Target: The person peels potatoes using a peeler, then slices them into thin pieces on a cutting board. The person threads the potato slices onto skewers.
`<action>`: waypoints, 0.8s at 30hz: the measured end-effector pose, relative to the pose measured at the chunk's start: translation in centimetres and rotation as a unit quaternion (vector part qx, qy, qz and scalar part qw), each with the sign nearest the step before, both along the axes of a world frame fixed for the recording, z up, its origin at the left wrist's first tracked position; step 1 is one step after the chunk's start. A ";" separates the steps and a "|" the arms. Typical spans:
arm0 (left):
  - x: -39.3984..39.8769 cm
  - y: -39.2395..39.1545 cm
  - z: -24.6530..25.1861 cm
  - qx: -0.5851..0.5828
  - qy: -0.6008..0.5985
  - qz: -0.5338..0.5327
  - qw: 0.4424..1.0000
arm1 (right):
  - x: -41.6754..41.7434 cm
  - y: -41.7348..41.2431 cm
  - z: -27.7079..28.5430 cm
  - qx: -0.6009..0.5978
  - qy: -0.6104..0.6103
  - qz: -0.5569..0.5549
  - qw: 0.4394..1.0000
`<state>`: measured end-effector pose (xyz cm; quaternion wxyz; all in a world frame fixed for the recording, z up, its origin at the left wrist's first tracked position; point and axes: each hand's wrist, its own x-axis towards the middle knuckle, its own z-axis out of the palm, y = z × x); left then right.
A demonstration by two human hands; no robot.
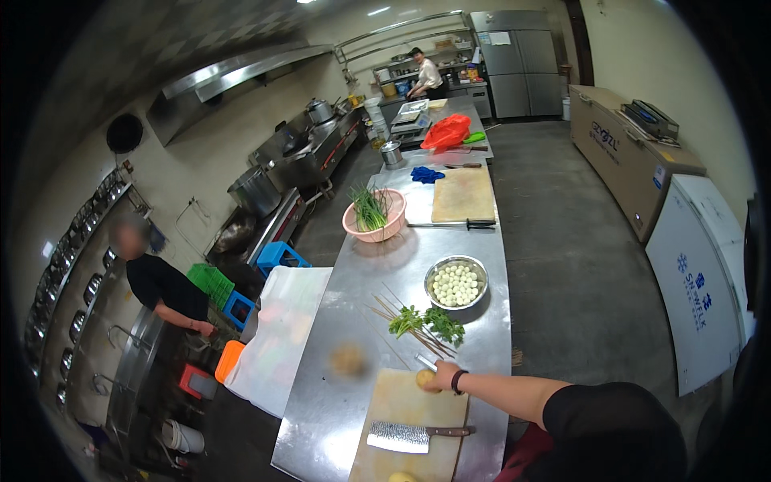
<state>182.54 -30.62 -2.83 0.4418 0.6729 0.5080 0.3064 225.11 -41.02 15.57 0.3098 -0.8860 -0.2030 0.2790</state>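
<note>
From the right, my right hand [444, 378] reaches over the far end of a cutting board [415, 406]. Its fingers are around a yellowish round potato [424, 379]. A slim metal tool [425, 361] sticks out at the same hand; its kind cannot be made out. My left hand is out of view. A cleaver [399, 437] with a wooden handle lies flat across the board. Part of another yellow piece [402, 477] shows at the lower picture edge. Left of the board is a motion-blurred brown round thing [347, 359].
Beyond the board are thin sticks [385, 312], green herbs [444, 325], a steel bowl of small pale balls [456, 283] and a pink basin with green stalks [374, 217]. A honing steel [476, 225] lies near another board [462, 194]. One person [168, 289] stands left, another [429, 75] far back.
</note>
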 end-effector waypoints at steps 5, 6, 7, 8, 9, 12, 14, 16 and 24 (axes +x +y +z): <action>3.6 -8.4 18.2 -0.269 -0.209 -0.069 0.938 | -14.9 -2.8 5.2 0.085 0.086 0.151 0.981; 3.6 -9.7 21.0 -0.302 -0.254 -0.067 0.916 | -17.9 -2.8 4.8 0.117 0.060 0.185 0.974; 2.8 -10.6 22.5 -0.337 -0.294 -0.061 0.892 | -21.1 -3.2 5.3 0.136 0.063 0.213 0.966; 1.6 -11.2 23.2 -0.313 -0.317 -0.078 0.892 | -24.0 -3.7 6.9 0.147 0.071 0.254 0.953; 0.1 -11.6 23.8 -0.312 -0.320 -0.061 0.893 | -26.6 -4.3 7.9 0.149 0.070 0.290 0.943; -6.1 -11.8 23.8 -0.384 -0.395 -0.037 0.834 | -32.2 -5.0 7.9 0.167 0.043 0.362 0.916; -9.6 -12.9 24.1 -0.397 -0.435 -0.014 0.808 | -34.3 -5.1 7.8 0.163 0.121 0.366 0.908; -12.9 -13.7 25.9 -0.400 -0.434 0.025 0.807 | -35.4 -5.2 10.1 0.134 0.303 0.334 0.883; -23.2 -14.7 24.4 -0.400 -0.491 0.065 0.771 | -41.9 -5.6 15.3 0.251 0.047 0.472 0.844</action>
